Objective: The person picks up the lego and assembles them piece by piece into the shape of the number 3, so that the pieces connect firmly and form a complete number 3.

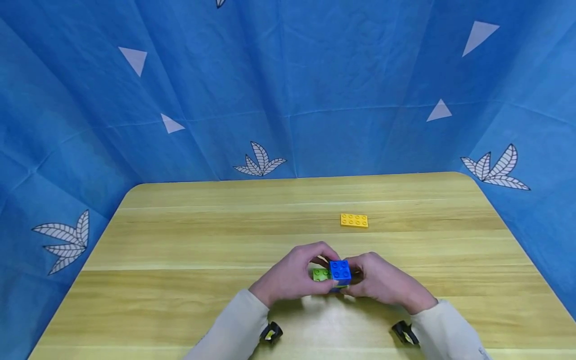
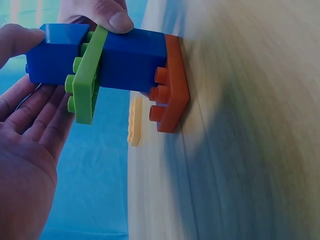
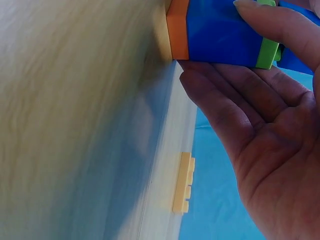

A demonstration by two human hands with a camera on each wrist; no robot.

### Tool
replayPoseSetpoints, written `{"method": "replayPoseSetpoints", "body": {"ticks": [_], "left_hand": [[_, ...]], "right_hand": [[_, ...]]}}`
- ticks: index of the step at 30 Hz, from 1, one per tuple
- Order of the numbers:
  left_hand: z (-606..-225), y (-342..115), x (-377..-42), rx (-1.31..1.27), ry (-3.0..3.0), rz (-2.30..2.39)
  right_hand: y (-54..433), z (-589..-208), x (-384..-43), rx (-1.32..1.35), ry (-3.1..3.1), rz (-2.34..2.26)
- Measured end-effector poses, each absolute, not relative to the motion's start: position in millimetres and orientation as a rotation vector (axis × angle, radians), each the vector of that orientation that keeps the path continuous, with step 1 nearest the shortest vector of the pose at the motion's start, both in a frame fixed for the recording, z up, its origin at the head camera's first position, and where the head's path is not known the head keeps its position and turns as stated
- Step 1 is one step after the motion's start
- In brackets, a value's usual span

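Note:
A small toy-brick stack stands on the table between both hands. An orange plate (image 2: 177, 87) lies at its base, with a lower blue brick (image 2: 132, 62) on it. Above comes a green plate (image 2: 90, 82), jutting out to the left in the head view. At the top is another blue brick (image 1: 340, 270), and green studs show beside its underside. My left hand (image 1: 298, 272) pinches this top brick between thumb and fingers. From the other side, my right hand (image 1: 382, 279) grips the lower blue brick, its thumb close to the green plate.
Farther back on the wooden table (image 1: 202, 240) lies a yellow plate (image 1: 354, 220) with studs up. A blue printed cloth (image 1: 288, 90) hangs behind the table's far edge. Dark wrist-worn pieces show beside both pale sleeves (image 1: 238, 325).

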State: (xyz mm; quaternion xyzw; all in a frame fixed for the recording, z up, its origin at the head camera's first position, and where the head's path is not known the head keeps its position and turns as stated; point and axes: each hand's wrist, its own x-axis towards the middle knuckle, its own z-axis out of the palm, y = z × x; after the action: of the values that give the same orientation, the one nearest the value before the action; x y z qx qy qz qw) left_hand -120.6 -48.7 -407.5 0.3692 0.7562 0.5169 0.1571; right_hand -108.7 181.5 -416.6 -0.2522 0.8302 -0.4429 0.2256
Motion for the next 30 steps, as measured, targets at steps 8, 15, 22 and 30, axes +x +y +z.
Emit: {"method": "replayPoseSetpoints", "body": {"ticks": [8,15,22,30], "left_hand": [[-409.0,-47.5,-120.0,1.032,2.152,1.476],[-410.4,-45.5,-119.0,1.077,2.175,1.471],[-409.0,-45.0,-118.4,1.122,2.223,1.438],[-411.2,-46.1,-117.3,1.099,2.25,1.436]], "right_hand": [[180.8,-418.3,-109.1,-0.693,2.314,-1.192],[181.7,-417.8,-108.8,-0.69,2.343,-1.167],[181.8,-416.5,-109.2,-0.679,2.342,-1.163],[181.4,-416.4,-108.8,-0.673,2.333,-1.175]]}}
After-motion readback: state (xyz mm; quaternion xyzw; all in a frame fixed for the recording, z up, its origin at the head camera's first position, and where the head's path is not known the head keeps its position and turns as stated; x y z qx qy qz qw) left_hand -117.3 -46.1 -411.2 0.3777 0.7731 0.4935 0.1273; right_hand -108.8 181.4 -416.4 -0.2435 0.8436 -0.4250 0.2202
